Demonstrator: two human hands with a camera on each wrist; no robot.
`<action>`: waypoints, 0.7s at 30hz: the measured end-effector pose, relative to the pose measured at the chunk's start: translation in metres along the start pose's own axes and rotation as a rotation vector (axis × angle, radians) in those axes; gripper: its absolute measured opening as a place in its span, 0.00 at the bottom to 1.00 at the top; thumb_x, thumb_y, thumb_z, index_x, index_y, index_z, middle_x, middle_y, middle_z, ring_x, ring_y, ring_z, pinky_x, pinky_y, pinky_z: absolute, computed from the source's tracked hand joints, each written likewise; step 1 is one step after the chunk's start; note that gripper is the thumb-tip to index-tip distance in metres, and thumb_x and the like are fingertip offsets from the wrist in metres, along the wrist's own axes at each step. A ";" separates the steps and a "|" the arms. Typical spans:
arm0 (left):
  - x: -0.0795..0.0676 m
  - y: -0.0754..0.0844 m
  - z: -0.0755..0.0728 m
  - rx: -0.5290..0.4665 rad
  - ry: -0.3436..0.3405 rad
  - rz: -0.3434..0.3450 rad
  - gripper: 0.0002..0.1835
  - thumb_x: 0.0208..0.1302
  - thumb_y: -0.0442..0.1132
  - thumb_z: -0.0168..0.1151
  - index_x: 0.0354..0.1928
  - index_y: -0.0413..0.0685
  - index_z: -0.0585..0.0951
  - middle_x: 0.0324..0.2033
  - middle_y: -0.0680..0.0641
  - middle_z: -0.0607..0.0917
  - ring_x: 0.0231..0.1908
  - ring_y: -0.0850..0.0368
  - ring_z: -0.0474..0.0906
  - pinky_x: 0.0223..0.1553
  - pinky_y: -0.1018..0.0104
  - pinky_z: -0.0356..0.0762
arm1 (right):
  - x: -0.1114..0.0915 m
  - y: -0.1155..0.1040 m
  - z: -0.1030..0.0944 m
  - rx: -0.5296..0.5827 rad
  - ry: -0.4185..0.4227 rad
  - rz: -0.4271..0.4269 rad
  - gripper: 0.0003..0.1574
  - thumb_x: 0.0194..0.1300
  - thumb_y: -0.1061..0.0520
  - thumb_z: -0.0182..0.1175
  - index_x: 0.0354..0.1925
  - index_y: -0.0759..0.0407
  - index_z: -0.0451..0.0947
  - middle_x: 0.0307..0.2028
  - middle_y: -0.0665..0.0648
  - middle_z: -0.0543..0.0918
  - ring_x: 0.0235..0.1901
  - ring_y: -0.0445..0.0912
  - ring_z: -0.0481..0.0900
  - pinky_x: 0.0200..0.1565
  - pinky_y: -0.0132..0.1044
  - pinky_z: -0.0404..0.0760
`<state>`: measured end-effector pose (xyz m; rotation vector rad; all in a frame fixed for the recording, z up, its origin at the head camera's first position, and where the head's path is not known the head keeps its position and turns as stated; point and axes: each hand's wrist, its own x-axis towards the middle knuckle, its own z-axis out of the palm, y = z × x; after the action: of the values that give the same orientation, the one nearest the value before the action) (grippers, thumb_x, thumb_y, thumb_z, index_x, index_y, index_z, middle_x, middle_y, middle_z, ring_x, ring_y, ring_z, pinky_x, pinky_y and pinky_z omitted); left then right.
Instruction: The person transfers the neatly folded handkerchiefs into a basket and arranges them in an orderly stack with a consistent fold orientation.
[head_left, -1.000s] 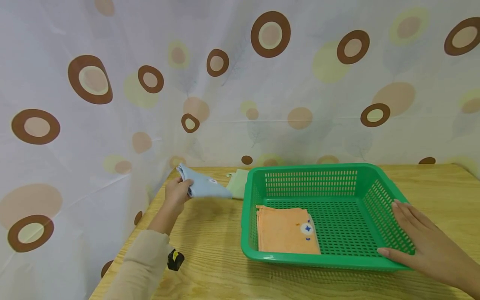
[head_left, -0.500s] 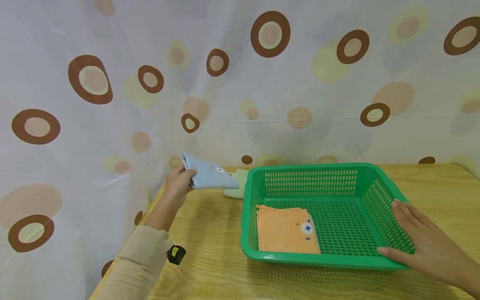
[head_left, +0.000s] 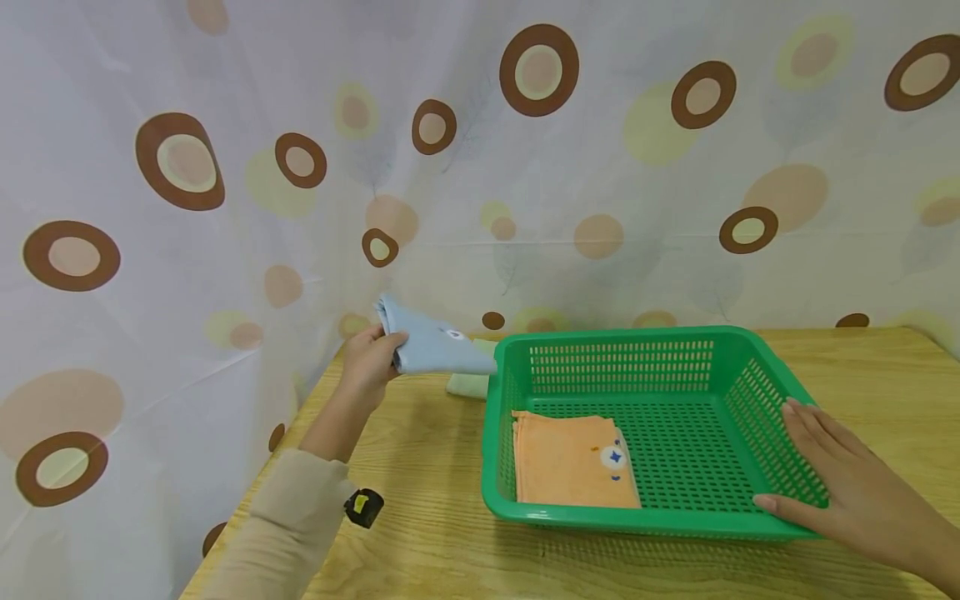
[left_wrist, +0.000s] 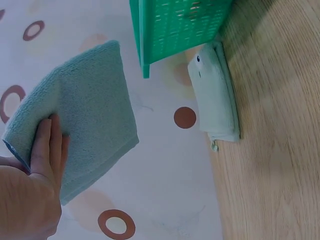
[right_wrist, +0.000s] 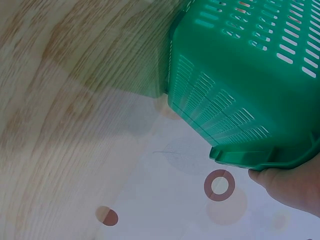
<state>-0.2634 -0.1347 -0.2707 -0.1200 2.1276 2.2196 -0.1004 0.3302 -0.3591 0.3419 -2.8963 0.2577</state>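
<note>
My left hand (head_left: pixel 371 367) holds a folded light-blue towel (head_left: pixel 435 343) by its left end, thumb on the near side. It hangs in the air left of the green plastic basket (head_left: pixel 645 521), its free corner by the rim. In the left wrist view my fingers lie along the fluffy towel (left_wrist: pixel 95 105). Straight-fingered, my right hand (head_left: pixel 855 483) rests over the basket's right rim, thumb near the front corner. A folded orange towel (head_left: pixel 562 458) with a bear face lies inside at the left. Behind the blue towel, a folded pale-green towel (left_wrist: pixel 212 95) sits on the table.
The wooden table (head_left: pixel 420 508) carries the basket and runs back to a curtain (head_left: pixel 600 167) with brown circles. The curtain also hangs along the left side. A black item with a yellow mark (head_left: pixel 364 507) shows at the left sleeve (head_left: pixel 292 517).
My left hand has raised the blue towel and brought it right, toward the basket. The towel now covers more of the pale-green one. My right hand and the basket have stayed put.
</note>
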 end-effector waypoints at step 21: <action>-0.007 0.002 0.042 -0.089 -0.100 0.013 0.25 0.70 0.34 0.47 0.67 0.37 0.60 0.64 0.40 0.67 0.61 0.47 0.68 0.60 0.54 0.70 | 0.000 -0.001 0.000 0.014 0.004 0.001 0.65 0.57 0.41 0.62 0.71 0.69 0.32 0.71 0.69 0.32 0.70 0.54 0.19 0.66 0.47 0.14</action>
<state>-0.2573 -0.0925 -0.2662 0.0011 1.9853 2.2764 -0.0999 0.3295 -0.3587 0.3414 -2.8919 0.2790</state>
